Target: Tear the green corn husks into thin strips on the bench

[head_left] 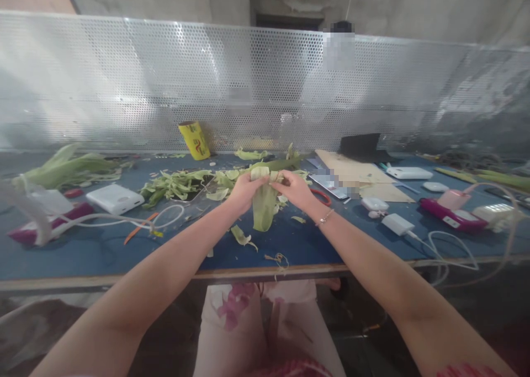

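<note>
A broad, pale green corn husk (264, 208) hangs down between my hands above the blue table. At its upper left side, the closed fingers of my left hand (244, 190) grip it. My right hand (295, 188), with a bracelet at the wrist, pinches the upper right part, where a thin brownish strand shows. Small torn husk pieces (241, 237) lie below my hands, close to a tangle of thin string (278, 260). Just left of my left hand is a heap of narrow green husk strips (176, 185).
A perforated metal screen (165, 84) rises behind the blue tabletop (99, 250). Left stand a yellow can (194, 141), a white power bank (116, 198) and a power strip (78, 214). Right lie brown cardboard (351, 167), a phone (329, 185), an earbud case (375, 205) and a charger (397, 224) with cables.
</note>
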Action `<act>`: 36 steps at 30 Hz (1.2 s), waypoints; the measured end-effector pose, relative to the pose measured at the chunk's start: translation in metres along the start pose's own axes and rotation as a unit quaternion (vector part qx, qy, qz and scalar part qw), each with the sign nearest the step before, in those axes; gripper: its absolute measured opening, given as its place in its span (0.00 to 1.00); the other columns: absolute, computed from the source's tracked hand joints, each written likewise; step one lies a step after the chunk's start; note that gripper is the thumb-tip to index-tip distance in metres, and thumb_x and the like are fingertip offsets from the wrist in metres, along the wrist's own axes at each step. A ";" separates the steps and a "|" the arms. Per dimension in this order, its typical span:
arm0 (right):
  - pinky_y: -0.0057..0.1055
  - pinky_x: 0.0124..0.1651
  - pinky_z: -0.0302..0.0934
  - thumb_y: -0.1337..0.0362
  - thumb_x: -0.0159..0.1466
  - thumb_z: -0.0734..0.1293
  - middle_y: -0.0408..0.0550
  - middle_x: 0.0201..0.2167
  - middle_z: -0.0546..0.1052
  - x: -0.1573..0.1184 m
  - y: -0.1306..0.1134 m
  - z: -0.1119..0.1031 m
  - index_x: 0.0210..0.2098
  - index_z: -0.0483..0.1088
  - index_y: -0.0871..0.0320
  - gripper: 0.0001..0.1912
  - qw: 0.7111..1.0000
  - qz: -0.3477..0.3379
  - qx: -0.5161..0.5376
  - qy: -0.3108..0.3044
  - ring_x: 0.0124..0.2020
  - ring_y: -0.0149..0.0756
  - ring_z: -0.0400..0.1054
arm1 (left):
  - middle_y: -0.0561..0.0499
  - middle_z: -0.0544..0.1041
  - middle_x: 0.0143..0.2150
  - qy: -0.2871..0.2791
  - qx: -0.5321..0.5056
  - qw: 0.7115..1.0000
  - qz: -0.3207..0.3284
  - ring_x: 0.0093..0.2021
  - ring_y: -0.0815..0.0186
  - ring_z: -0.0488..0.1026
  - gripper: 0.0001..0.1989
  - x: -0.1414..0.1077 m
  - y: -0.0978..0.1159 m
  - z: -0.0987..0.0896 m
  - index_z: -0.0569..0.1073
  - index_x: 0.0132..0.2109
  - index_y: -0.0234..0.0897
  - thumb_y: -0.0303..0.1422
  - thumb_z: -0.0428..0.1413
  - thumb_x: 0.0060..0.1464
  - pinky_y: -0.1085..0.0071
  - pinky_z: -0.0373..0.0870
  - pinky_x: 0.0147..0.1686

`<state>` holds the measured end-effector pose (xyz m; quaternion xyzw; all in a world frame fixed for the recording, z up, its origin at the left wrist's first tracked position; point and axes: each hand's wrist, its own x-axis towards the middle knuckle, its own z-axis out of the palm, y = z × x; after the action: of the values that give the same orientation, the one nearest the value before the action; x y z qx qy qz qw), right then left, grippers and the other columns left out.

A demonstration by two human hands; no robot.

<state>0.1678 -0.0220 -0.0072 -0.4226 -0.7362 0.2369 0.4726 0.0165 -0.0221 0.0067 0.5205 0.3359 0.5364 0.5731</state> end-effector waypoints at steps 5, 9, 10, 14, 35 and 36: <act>0.28 0.29 0.56 0.59 0.56 0.63 0.41 0.22 0.67 0.002 0.003 -0.002 0.28 0.65 0.57 0.08 0.998 -0.029 -0.046 0.026 0.24 0.30 0.60 | 0.50 0.75 0.26 0.000 0.019 1.000 -0.006 0.25 0.66 0.72 0.13 0.003 -0.003 -0.003 0.71 0.31 0.32 0.33 0.63 0.37 0.68 0.70 0.29; 0.28 0.31 0.55 0.63 0.56 0.62 0.43 0.24 0.67 -0.002 -0.003 -0.001 0.27 0.64 0.57 0.04 0.986 -0.087 -0.135 0.047 0.25 0.30 0.59 | 0.51 0.74 0.24 0.013 0.058 0.998 0.009 0.24 0.67 0.71 0.12 0.008 -0.010 -0.007 0.71 0.30 0.33 0.35 0.62 0.38 0.70 0.68 0.26; 0.28 0.32 0.54 0.63 0.56 0.62 0.43 0.24 0.67 -0.004 -0.005 0.000 0.28 0.64 0.57 0.04 0.982 -0.096 -0.151 0.053 0.26 0.31 0.59 | 0.50 0.74 0.24 0.015 0.066 0.998 0.012 0.24 0.67 0.71 0.12 0.009 -0.011 -0.007 0.71 0.30 0.33 0.35 0.62 0.38 0.70 0.68 0.26; 0.29 0.32 0.54 0.63 0.54 0.64 0.44 0.25 0.66 -0.006 -0.008 0.005 0.28 0.62 0.58 0.06 0.979 -0.077 -0.177 0.063 0.27 0.32 0.59 | 0.50 0.74 0.25 0.024 0.073 0.997 0.017 0.23 0.67 0.71 0.12 0.009 -0.013 -0.006 0.72 0.31 0.33 0.34 0.62 0.38 0.69 0.69 0.26; 0.34 0.44 0.59 0.72 0.57 0.59 0.48 0.35 0.68 -0.009 -0.007 -0.003 0.31 0.66 0.56 0.07 0.962 -0.231 -0.142 -0.034 0.39 0.35 0.64 | 0.51 0.73 0.25 0.058 0.082 0.995 0.003 0.24 0.69 0.69 0.12 0.008 -0.007 -0.005 0.71 0.31 0.33 0.35 0.62 0.39 0.73 0.65 0.24; 0.33 0.42 0.60 0.71 0.56 0.60 0.48 0.36 0.68 -0.008 -0.006 -0.002 0.33 0.65 0.56 0.07 0.972 -0.199 -0.122 -0.012 0.40 0.35 0.64 | 0.51 0.73 0.25 0.049 0.070 0.996 0.000 0.24 0.68 0.70 0.13 0.007 -0.007 -0.005 0.71 0.32 0.33 0.35 0.62 0.39 0.72 0.66 0.25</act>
<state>0.1686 -0.0320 -0.0060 -0.3195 -0.8342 0.0521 0.4465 0.0154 -0.0130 0.0003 0.5328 0.4004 0.5366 0.5176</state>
